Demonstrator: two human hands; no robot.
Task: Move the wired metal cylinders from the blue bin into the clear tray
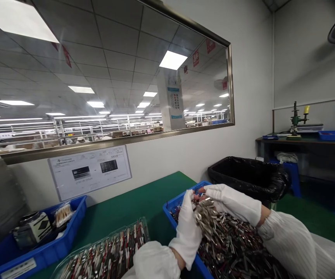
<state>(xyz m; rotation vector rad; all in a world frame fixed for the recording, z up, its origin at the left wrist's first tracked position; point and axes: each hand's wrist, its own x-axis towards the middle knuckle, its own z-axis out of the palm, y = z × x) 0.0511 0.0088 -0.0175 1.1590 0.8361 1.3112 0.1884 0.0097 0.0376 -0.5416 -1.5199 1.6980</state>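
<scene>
Above a blue bin [171, 221] full of loose small parts [228, 246], my left hand [187, 230] and my right hand [233, 201] come together. Both wear white gloves with bare fingertips. Between them they clasp a bunch of small shiny metal parts [206, 217], whose exact kind I cannot make out. The left hand cups the bunch from its left side, and the right hand closes over its upper right. To the left of my left forearm lies a clear plastic tray [146, 228] with thin metal pieces and red, white and black wires in rows.
On the far left of the green table [121, 213] stands a blue bin [82, 205] holding a jar [32, 228] and bagged cotton swabs [63, 215]. Behind the parts bin is a black-lined trash bin [249, 159]. A side table at right bears a green hand press [294, 120].
</scene>
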